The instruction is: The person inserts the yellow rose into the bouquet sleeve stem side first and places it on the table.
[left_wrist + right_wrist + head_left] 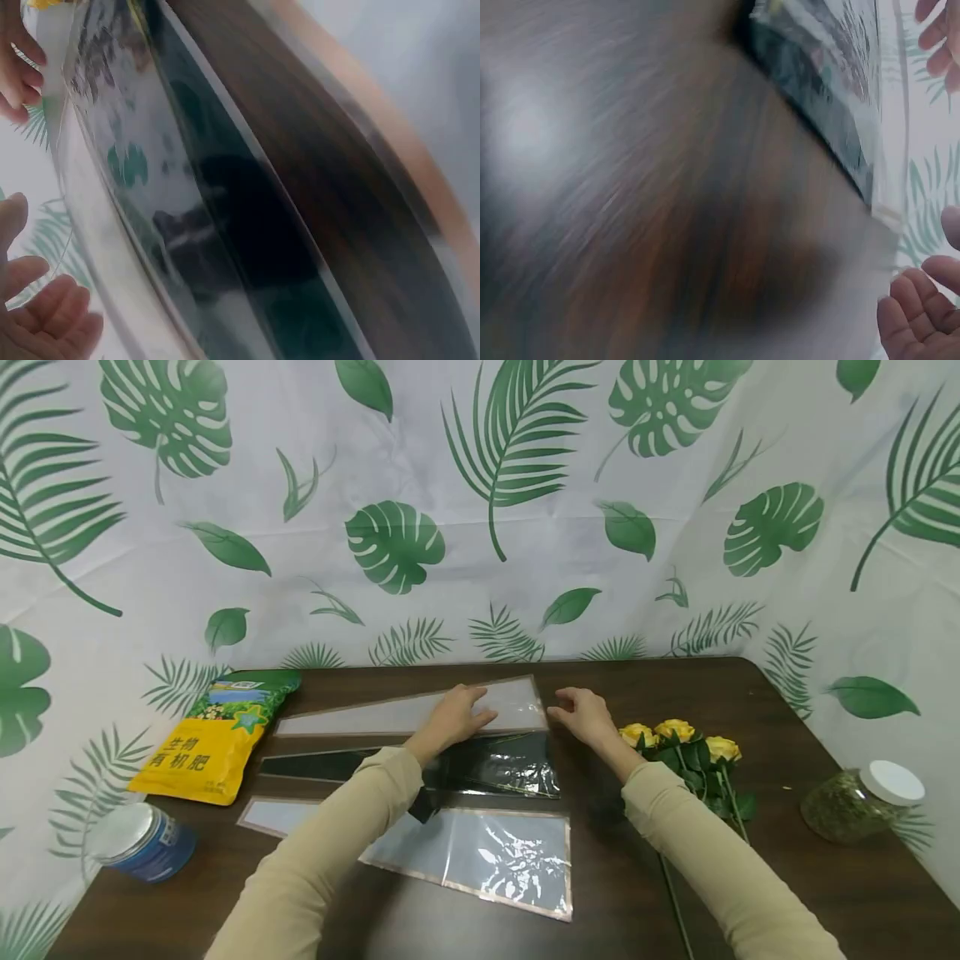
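Note:
Three tapered clear-plastic sleeves with pinkish borders lie one behind another on the table. The rear one (375, 717) is whitish, the middle one (517, 760) dark green to black, the front one (517, 860) pale and shiny. My left hand (452, 717) is over the rear sleeve, thumb and fingers apart with nothing between them. Just past that sleeve's wide right end is my right hand (585, 717), its fingers loosely bent and empty. In the left wrist view the left hand (45, 315) shows spread fingers; the right wrist view shows the right hand (922, 315) likewise empty.
Yellow roses (678, 739) with long stems lie right of the sleeves, partly under my right forearm. A jar with a white lid (862, 802) lies at the far right. On the left are a yellow-green bag (202, 752) and a blue can (142, 843). A leaf-print cloth (480, 527) hangs behind.

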